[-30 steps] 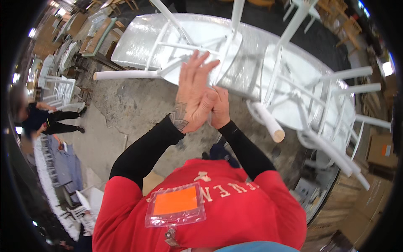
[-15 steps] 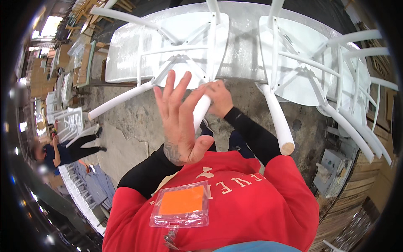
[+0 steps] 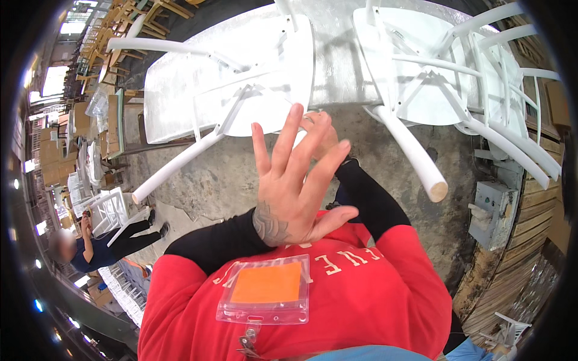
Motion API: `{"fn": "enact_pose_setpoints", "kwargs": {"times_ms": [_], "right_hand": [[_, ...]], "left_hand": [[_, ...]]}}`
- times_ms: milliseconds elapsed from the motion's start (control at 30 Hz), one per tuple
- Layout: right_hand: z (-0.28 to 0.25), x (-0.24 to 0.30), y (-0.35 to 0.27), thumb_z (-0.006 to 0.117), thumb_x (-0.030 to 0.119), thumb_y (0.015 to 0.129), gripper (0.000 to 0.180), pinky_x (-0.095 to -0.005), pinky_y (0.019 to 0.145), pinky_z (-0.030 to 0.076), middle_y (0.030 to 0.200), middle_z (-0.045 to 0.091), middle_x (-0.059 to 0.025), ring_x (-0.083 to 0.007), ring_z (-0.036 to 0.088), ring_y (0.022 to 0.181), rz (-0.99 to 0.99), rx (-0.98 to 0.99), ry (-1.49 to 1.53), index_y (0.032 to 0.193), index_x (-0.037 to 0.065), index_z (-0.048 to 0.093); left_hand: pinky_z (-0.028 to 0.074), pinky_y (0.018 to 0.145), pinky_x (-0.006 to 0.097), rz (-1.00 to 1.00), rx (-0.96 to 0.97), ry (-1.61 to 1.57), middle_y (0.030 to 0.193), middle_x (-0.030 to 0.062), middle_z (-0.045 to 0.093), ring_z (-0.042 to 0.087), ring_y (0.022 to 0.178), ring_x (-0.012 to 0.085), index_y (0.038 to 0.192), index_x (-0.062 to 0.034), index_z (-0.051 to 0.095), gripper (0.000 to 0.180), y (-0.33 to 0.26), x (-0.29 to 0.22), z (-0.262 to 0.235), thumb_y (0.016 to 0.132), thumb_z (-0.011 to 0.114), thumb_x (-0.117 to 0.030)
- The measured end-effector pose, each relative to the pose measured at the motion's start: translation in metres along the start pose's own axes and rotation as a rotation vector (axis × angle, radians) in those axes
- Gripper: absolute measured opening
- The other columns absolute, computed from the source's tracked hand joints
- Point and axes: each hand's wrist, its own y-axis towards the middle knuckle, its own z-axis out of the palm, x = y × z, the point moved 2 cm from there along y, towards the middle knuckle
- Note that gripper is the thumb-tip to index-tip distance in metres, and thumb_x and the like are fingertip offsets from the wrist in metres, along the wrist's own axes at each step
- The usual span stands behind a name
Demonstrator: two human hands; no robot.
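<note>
A white wooden chair (image 3: pixel 241 124) lies upside down before me, its seat on a plastic-covered table (image 3: pixel 343 78) and its legs pointing up and outward. My left hand (image 3: pixel 289 183) is raised over the chair's near leg, fingers spread, with nothing held in it. Behind it, my right hand (image 3: pixel 325 143) is curled around that leg close to the seat. Most of this leg and part of my right hand are hidden by the left one. To the right, a second upturned white chair (image 3: pixel 415 108) rests on the same table, one rounded leg sticking out toward me.
Further white chairs (image 3: pixel 512 96) crowd the table's right end. A grey metal box (image 3: pixel 490 207) stands below them beside wooden slats (image 3: pixel 524 240). At the far left, a person (image 3: pixel 96 246) in dark clothes works by white chair frames (image 3: pixel 111 210). Cardboard (image 3: pixel 81 120) stands behind.
My left hand has shifted right across the near leg, hiding more of it and of my right hand. The right hand stays at the leg. My view has moved slightly.
</note>
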Motion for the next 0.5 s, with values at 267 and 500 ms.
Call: {"fn": "enact_pose_setpoints", "kwargs": {"times_ms": [267,500], "right_hand": [[-0.046,0.123,-0.006,0.075,0.013,0.069,0.04,-0.0431,0.085,0.051,0.108,0.062,-0.0111,-0.0359,0.057,0.102,-0.256,-0.083,0.266,0.108,0.01,0.067],[0.01,0.046,-0.044,0.073,0.01,0.07,0.042,-0.044,0.088,0.05,0.109,0.062,-0.012,-0.0367,0.057,0.105,0.001,0.023,0.114,0.111,0.009,0.066]], "left_hand": [[0.006,0.112,0.076,-0.03,-0.014,-0.077,0.144,0.0163,0.05,0.03,0.146,0.0431,0.125,-0.0123,0.063,0.064,-0.008,-0.001,0.003,0.069,0.082,-0.035],[0.013,0.115,0.072,0.06,0.041,-0.186,0.15,0.0133,0.044,0.031,0.147,0.0385,0.127,-0.0149,0.063,0.066,-0.02,0.003,0.001,0.068,0.085,-0.035]]}}
